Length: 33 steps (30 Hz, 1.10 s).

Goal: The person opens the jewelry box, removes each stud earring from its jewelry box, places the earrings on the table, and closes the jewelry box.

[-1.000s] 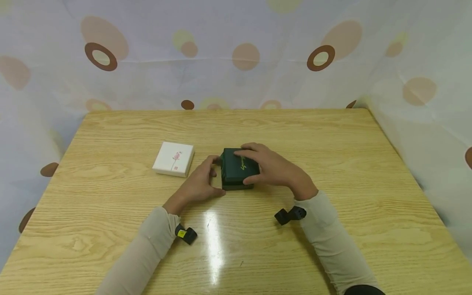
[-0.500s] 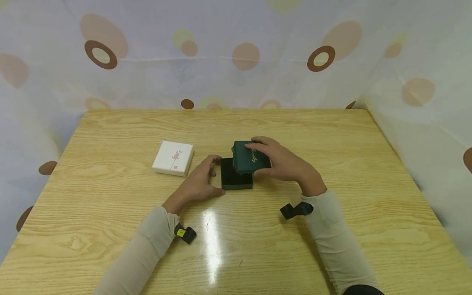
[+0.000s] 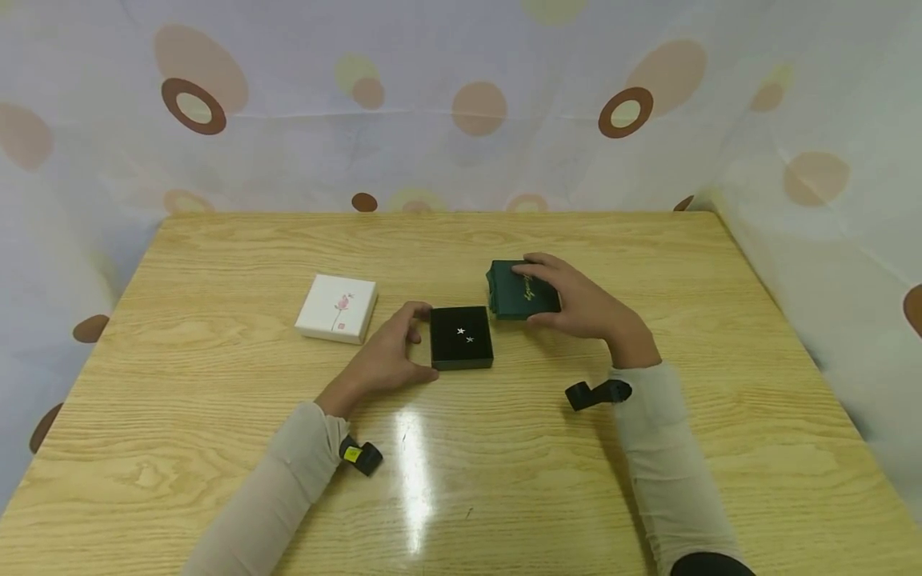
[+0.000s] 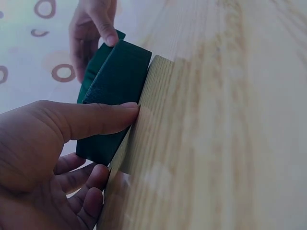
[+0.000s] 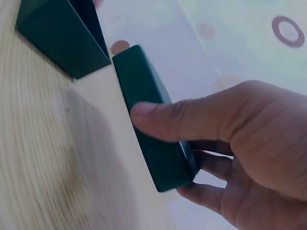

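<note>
Your left hand (image 3: 386,358) is gripping the box base (image 3: 464,365) by its near and far sides, presumably steadying it on the wood-grained table (image 3: 504,472); your right hand (image 3: 579,304) is pinching the dark-green lid (image 3: 513,302) by opposite edges, beyond and right. Two silvery star-shaped pieces (image 3: 461,331) are lying on the square black insert (image 3: 446,350).

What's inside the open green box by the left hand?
Two small, pale, star-shaped pieces lie on the black lining of the box. Anything beneath that lining is covered and can't be seen. The right hand holds the green lid off to the side.
</note>
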Tool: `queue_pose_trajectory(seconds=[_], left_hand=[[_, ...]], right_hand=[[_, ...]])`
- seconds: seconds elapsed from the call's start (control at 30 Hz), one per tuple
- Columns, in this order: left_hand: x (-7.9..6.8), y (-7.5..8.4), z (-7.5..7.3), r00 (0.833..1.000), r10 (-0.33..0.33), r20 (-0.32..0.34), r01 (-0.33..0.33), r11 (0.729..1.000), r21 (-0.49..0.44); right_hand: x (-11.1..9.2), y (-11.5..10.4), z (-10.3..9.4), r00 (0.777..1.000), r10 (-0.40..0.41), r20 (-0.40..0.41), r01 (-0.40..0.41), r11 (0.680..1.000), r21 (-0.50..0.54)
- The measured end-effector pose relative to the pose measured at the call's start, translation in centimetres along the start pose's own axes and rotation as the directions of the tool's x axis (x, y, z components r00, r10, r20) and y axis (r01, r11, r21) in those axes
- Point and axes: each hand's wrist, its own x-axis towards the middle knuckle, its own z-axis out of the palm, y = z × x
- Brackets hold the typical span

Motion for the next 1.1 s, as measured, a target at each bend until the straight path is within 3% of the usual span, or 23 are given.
queue_pose_trajectory(seconds=[0.4,0.7,1.1], left_hand=[[0.1,-0.2,0.0,1.0,-0.014,0.015,0.014,1.0,-0.008],[0.1,-0.2,0.0,1.0,-0.01,0.014,0.01,1.0,-0.02],[0.0,-0.1,0.0,1.0,-0.016,0.021,0.017,1.0,-0.022]], right_hand=[[-0.3,2.8,-0.2,0.995,0.101,0.001,-0.101,0.994,0.035],[-0.1,4.0,0.1,0.996,0.084,-0.022,-0.082,0.994,0.075],[0.1,4.6,0.4,0.993,0.118,-0.008,-0.117,0.99,0.081]])
